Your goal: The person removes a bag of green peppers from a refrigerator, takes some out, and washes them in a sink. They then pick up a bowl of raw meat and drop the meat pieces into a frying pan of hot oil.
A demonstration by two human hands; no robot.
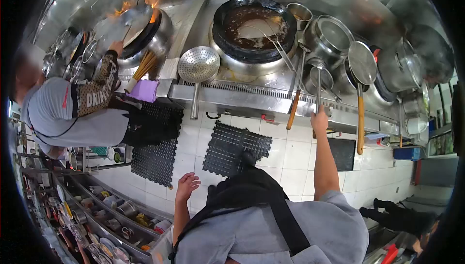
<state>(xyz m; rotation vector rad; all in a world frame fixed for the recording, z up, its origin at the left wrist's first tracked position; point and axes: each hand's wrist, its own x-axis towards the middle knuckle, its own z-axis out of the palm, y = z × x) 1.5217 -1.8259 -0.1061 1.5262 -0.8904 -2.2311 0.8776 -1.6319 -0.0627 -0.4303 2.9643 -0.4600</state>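
Gripping the long steel ladle handle (318,87) at its near end, the right hand (319,118) has its fingers clamped around it; the handle runs straight away toward the stove worktop (252,94), while the left hand (186,185) hangs apart, fingers spread

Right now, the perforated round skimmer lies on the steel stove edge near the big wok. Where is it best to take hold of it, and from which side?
Probably by the long straight handle of the skimmer, at its free end, which sticks out over the stove edge toward the floor. Come from the aisle side, away from the wok. The left hand hangs free; the right hand holds a ladle handle.
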